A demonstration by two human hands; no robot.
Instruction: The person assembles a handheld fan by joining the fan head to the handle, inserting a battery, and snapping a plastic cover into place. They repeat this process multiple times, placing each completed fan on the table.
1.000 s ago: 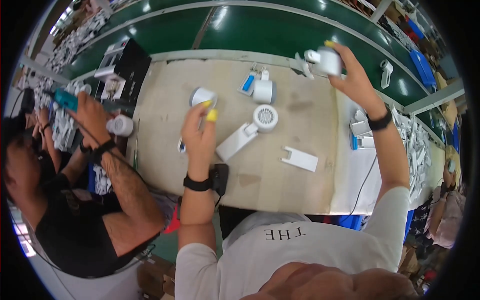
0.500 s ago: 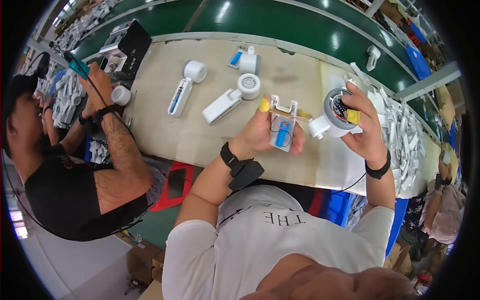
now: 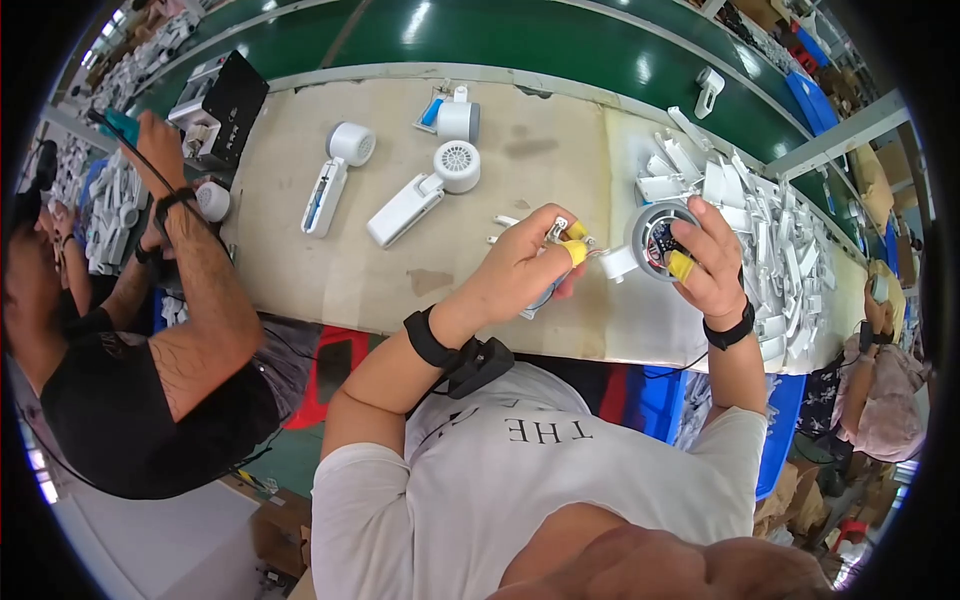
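Observation:
My right hand (image 3: 712,262) is closed around the round head of a handheld fan (image 3: 641,236), white with a grey rim. Its open face shows a dark circuit board and wiring, and its short white neck points left. Closed on the fan's white handle shell (image 3: 507,221), my left hand (image 3: 530,262) covers most of that part. Thumb and forefinger pinch close to thin wires (image 3: 597,252) running toward the neck. Yellow covers sit on fingertips of both hands. Three more handheld fans lie beyond my left hand: one closed (image 3: 410,214), one with an open handle (image 3: 325,197), another showing a blue battery (image 3: 456,120).
White plastic shells (image 3: 790,255) are heaped on the table's right side. A black machine (image 3: 228,110) stands at the far left, near a co-worker holding a teal tool (image 3: 122,126). Beyond the table runs a green conveyor (image 3: 480,42). Blue bins (image 3: 655,410) are below the right edge.
My left hand has turned over, hiding the blue battery in the handle shell, and its fingers have come near the wires. The fan head is tilted slightly differently. The whole view has shifted.

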